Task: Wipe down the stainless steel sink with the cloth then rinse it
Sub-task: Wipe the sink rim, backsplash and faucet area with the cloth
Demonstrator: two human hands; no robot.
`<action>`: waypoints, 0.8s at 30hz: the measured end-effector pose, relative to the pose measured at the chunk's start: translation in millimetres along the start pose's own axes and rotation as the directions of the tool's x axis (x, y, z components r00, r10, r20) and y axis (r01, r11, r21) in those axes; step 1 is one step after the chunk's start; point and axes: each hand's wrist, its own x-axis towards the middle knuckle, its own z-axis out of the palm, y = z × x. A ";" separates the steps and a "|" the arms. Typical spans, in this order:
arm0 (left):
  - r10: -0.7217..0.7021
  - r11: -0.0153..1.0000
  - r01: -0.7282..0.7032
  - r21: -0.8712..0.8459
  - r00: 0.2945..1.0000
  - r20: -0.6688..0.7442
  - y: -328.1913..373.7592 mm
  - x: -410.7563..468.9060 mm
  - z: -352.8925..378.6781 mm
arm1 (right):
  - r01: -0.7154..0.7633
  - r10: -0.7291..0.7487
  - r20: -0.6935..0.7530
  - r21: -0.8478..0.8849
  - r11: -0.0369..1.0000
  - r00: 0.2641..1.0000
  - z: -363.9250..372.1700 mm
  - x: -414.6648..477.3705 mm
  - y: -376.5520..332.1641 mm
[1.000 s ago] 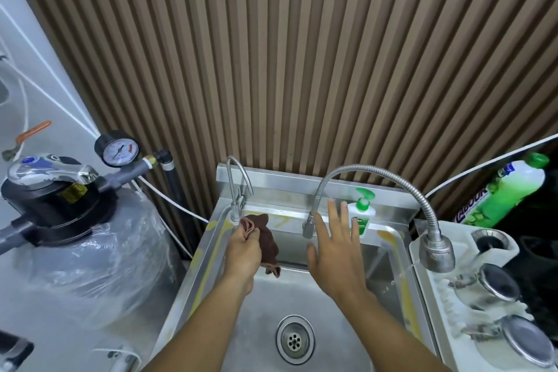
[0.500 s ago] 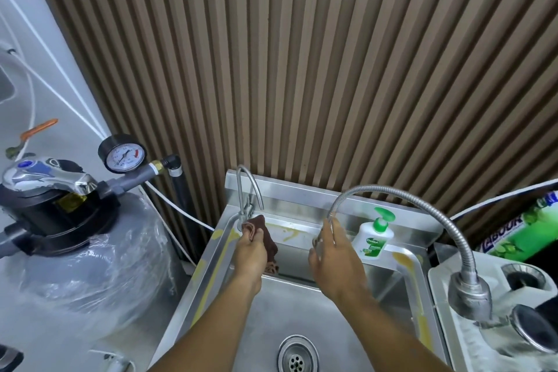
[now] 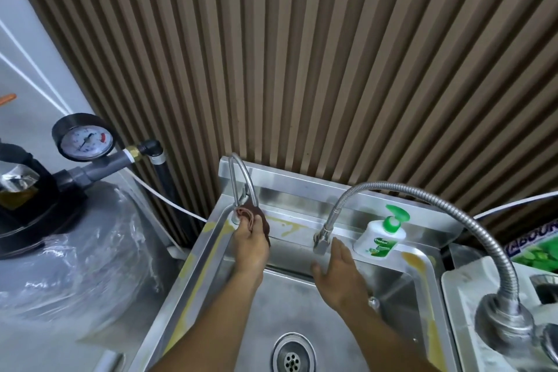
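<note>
**Brown cloth (image 3: pixel 259 217) at the foot of the tap**

Gripping it in the left hand (image 3: pixel 250 246), curling the fingers round a bunched fold, and pressing it to the base of the small tap (image 3: pixel 241 187) just beyond the knuckles, at the far-left corner of the sink (image 3: pixel 193 269). Letting a loose tail hang down beside the hand. Holding the right hand (image 3: pixel 338 275) open, with straight fingers and nothing in them, just short of the hose tap (image 3: pixel 320 238), with the soap bottle (image 3: pixel 377 238) just to its right. Touching the steel or hovering over it: cannot tell.

Judging the cloth soft, light and limp, needing to be wadded to push with any force. Best taking it by the middle of the wad, to stop the tail dragging. Expecting stiff, slick steel under it, and firmer rubbing for the yellow streaks (image 3: pixel 283 225) just right of the left hand.
</note>
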 end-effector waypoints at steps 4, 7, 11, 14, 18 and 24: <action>0.044 0.997 -0.045 0.069 0.999 0.016 -10.2 7.4 5.7 | 0.022 -0.021 0.048 -0.030 0.999 0.999 1.2 6.8 0.8; 0.071 0.995 -0.071 0.069 0.997 0.008 -8.3 9.0 8.6 | 0.012 -0.011 0.087 -0.015 1.000 0.996 3.4 14.4 4.2; 0.109 0.994 -0.108 0.019 0.992 -0.056 -1.1 10.7 10.6 | -0.019 0.027 0.173 -0.046 0.999 0.985 8.4 25.3 11.6; 0.130 0.991 -0.130 0.008 0.986 -0.105 0.3 14.1 13.2 | -0.009 0.029 0.209 -0.094 0.995 0.978 12.6 32.8 15.4; 0.182 0.983 -0.180 0.028 0.974 -0.135 6.9 16.0 27.4 | 0.022 0.019 0.221 -0.182 0.983 0.975 17.0 38.9 17.1; 0.142 0.990 -0.143 0.008 0.978 -0.156 28.0 29.7 66.6 | 0.028 0.023 0.242 -0.206 0.978 0.970 18.5 42.5 21.6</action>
